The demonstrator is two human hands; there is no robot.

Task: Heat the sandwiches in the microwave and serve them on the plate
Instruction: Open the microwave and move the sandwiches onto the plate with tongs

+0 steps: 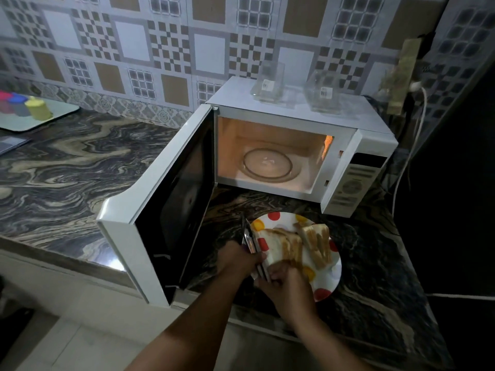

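Sandwiches (300, 246) lying on the spotted plate (325, 282) before the open microwave (294, 145).
Left hand (237, 259) grips metal tongs (251, 246); right hand (288, 282) pinches their lower end beside the bread. Toast is light, soft, crumbly: best lifted gently by its broad faces.

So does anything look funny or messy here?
Nothing is spilled or broken. The white microwave's door hangs wide open with the light on and only the glass turntable inside; the toasted sandwiches lie on the spotted plate.

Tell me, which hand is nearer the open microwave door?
Left. The left hand sits right beside the microwave door; the right hand lies farther off, at the plate's near edge.
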